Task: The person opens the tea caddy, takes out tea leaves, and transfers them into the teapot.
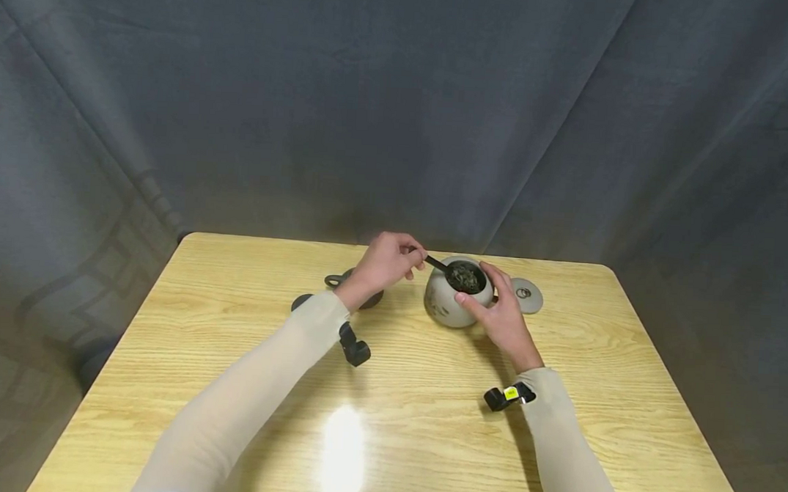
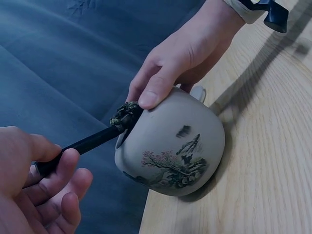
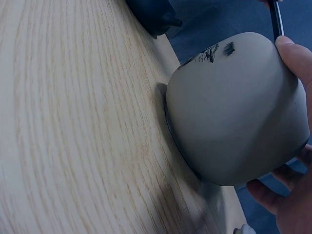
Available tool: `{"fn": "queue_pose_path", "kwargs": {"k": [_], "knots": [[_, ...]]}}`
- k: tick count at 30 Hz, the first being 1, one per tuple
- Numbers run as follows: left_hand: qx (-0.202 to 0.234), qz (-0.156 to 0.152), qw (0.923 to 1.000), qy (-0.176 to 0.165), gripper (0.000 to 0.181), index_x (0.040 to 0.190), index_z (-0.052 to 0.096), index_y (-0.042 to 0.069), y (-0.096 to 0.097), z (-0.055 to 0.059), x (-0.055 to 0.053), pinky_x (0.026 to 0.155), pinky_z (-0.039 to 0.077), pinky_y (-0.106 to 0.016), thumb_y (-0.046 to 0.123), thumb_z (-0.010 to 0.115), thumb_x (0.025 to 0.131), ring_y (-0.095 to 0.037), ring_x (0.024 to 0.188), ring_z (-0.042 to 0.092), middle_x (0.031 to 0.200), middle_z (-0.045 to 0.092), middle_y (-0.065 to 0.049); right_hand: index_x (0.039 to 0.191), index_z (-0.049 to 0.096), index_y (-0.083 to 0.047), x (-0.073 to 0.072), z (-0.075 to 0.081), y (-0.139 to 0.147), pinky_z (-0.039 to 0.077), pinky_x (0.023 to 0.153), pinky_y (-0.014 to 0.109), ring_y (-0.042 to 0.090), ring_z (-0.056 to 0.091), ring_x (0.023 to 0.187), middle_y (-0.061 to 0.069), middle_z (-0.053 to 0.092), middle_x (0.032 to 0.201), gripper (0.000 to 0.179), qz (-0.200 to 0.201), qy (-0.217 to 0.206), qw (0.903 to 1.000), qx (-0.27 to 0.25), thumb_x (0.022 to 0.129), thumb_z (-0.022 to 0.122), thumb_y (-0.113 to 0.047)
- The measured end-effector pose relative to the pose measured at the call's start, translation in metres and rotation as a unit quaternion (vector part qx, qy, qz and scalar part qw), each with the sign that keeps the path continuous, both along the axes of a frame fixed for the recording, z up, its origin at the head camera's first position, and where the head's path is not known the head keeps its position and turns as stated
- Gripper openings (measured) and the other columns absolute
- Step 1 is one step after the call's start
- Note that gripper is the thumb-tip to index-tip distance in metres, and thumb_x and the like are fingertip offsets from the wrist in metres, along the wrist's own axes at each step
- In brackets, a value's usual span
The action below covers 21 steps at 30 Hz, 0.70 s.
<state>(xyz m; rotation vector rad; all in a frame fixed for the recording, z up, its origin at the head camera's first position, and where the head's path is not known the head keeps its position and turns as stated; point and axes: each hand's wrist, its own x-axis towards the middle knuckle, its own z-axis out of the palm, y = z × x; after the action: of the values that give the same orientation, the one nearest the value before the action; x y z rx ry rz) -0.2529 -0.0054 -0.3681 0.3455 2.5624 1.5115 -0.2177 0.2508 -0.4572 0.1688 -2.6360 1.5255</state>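
Observation:
My left hand [image 1: 388,260] pinches the dark handle of a slim black tea scoop [image 2: 92,141] between thumb and fingers. The scoop's far end is at the mouth of a grey ceramic tea jar [image 1: 445,308], where dark dried tea leaves [image 1: 464,277] show. In the left wrist view, a clump of leaves sits at the scoop's end by the rim. My right hand [image 1: 504,318] grips the jar from the right, thumb near the rim and fingers around the far side. A painted landscape [image 2: 178,163] decorates the jar's side. Whether its base lies fully on the table cannot be told.
The round grey lid [image 1: 527,296] lies on the wooden table [image 1: 427,394] right of the jar. A dark teapot [image 1: 373,301] stands to the left, partly hidden by my left arm. Another dark round object [image 1: 300,301] peeks out beside that sleeve. Grey curtains [image 1: 400,114] hang behind.

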Motion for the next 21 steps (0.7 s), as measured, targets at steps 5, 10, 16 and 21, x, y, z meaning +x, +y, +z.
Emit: {"fn": "queue_pose_path", "kwargs": {"k": [5, 10, 16, 21], "knots": [[0.008, -0.003, 1.0000, 0.004, 0.019, 0.113, 0.078, 0.008, -0.005, 0.004, 0.001, 0.059, 0.046, -0.025, 0.019, 0.063, 0.107, -0.030, 0.083, 0.077, 0.102, 0.080, -0.014, 0.165, 0.037, -0.012, 0.000, 0.001, 0.000, 0.041, 0.117, 0.054, 0.032, 0.042, 0.148, 0.018, 0.037, 0.166, 0.088, 0.002, 0.003, 1.0000, 0.004, 0.095, 0.082, -0.037], [0.018, 0.000, 0.9997, 0.014, 0.019, 0.111, 0.079, 0.009, -0.012, 0.007, 0.002, 0.061, 0.049, -0.025, 0.017, 0.063, 0.106, -0.021, 0.073, 0.074, 0.100, 0.081, -0.014, 0.165, 0.037, -0.012, -0.001, 0.002, -0.001, 0.041, 0.117, 0.054, 0.033, 0.042, 0.148, 0.017, 0.038, 0.166, 0.088, 0.002, 0.000, 1.0000, 0.004, 0.094, 0.083, -0.036], [0.038, 0.007, 0.9992, 0.009, 0.019, 0.112, 0.078, 0.008, -0.022, 0.011, 0.002, 0.062, 0.050, -0.025, 0.017, 0.063, 0.106, -0.032, 0.079, 0.075, 0.096, 0.080, -0.009, 0.166, 0.036, -0.013, -0.005, 0.002, 0.000, 0.041, 0.118, 0.055, 0.034, 0.042, 0.149, 0.018, 0.037, 0.166, 0.088, 0.005, -0.003, 0.9999, 0.009, 0.095, 0.082, -0.037], [0.040, 0.013, 0.9991, 0.010, 0.018, 0.112, 0.078, 0.008, -0.030, 0.012, 0.002, 0.062, 0.051, -0.025, 0.019, 0.064, 0.106, -0.034, 0.081, 0.075, 0.096, 0.080, -0.009, 0.167, 0.035, -0.013, -0.007, 0.001, 0.002, 0.039, 0.119, 0.056, 0.035, 0.041, 0.150, 0.018, 0.035, 0.167, 0.088, 0.007, -0.005, 0.9999, 0.009, 0.096, 0.081, -0.037]]}}
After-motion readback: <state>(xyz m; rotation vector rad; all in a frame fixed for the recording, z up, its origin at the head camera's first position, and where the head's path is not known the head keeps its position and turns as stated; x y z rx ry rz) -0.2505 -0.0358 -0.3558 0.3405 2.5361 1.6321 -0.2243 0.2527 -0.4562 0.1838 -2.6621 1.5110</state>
